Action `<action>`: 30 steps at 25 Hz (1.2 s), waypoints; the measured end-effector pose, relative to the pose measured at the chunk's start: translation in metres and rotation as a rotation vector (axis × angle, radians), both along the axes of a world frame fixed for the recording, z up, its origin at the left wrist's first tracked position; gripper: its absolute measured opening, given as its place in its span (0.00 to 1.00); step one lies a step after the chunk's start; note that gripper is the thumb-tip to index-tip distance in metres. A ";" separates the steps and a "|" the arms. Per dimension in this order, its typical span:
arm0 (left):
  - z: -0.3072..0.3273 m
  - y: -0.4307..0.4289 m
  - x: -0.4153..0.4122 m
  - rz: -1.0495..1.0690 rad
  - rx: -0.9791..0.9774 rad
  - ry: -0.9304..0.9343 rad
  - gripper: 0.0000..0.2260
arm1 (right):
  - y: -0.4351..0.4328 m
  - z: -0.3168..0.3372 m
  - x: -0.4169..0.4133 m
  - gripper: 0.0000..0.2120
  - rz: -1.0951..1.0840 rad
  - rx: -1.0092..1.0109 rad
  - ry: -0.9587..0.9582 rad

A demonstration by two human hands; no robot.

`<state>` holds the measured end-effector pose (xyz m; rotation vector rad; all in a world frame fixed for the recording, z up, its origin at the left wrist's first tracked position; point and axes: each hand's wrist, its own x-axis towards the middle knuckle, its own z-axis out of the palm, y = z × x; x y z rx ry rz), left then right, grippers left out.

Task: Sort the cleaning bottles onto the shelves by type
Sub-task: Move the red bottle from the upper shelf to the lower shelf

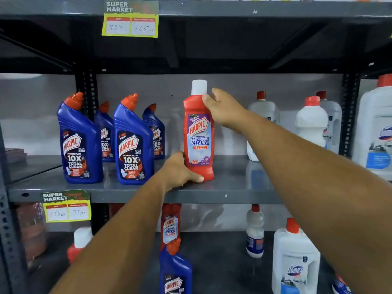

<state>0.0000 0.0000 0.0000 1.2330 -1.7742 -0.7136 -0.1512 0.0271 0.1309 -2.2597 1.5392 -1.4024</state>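
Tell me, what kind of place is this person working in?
Most likely a supermarket aisle. Yellow price tags printed "SUPER MARKET" hang on grey metal shelves stocked with rows of blue Harpic bottles, and both hands hold a red bathroom cleaner bottle.

Red Harpic bathroom cleaner bottle (198, 132), white cap, upright on middle shelf (233, 194), centre. Four blue Harpic toilet cleaner bottles (132, 143), angled red caps, upright at its 9 o'clock, two rows. White red-capped bottles (310, 122) at 3 o'clock. Mixed red, blue, white bottles on lower shelf (216, 262), 6 o'clock.
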 end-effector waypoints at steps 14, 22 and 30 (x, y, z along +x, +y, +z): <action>-0.002 0.014 0.002 0.015 -0.060 -0.125 0.30 | -0.020 -0.002 -0.002 0.17 0.020 -0.077 -0.118; -0.063 0.130 0.000 -0.011 -0.219 -0.104 0.22 | 0.112 -0.043 -0.024 0.19 0.174 -0.343 0.010; -0.257 0.106 -0.035 0.013 0.122 -0.150 0.26 | 0.102 -0.262 -0.049 0.16 0.078 0.124 0.002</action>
